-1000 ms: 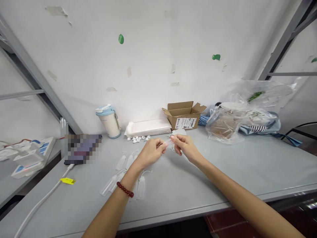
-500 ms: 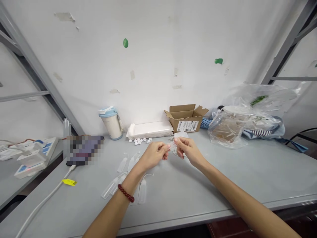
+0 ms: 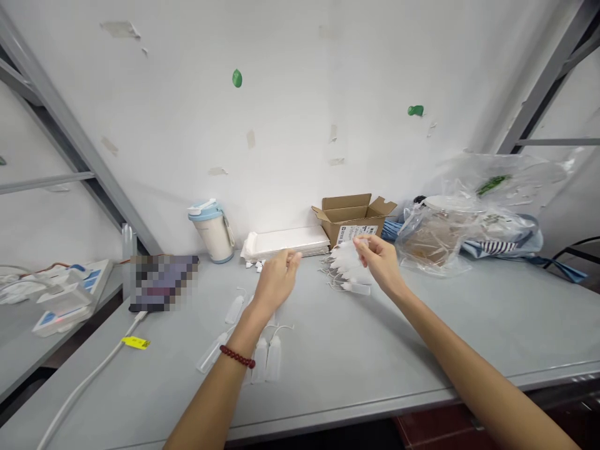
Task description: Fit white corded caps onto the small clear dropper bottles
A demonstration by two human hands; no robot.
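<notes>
My left hand [image 3: 277, 279] is in the air over the middle of the table, its fingers curled and the thumb near the index finger; whatever it may hold is hidden. To the right, my right hand [image 3: 380, 261] pinches what looks like a small translucent plastic bottle, hard to make out against the things behind. Just below and left of it lies a pile of similar bottles [image 3: 357, 288] with thin white tubes. Several more bottles [image 3: 274, 359] lie around my left forearm, partly hidden by it. A few small white caps [image 3: 259, 267] show behind my left hand.
Along the wall stand a cup with a blue lid [image 3: 213, 234], a stack of white flat packs [image 3: 290, 242] and an open cardboard box [image 3: 354, 219]. A clear plastic bag [image 3: 434, 240] sits at the right. At the left, a white cable [image 3: 89, 378] runs to a blurred-out device [image 3: 164, 281].
My hands were almost touching, with something translucent between them. They have parted: the left went left and the right moved right and slightly up, uncovering the bottle pile.
</notes>
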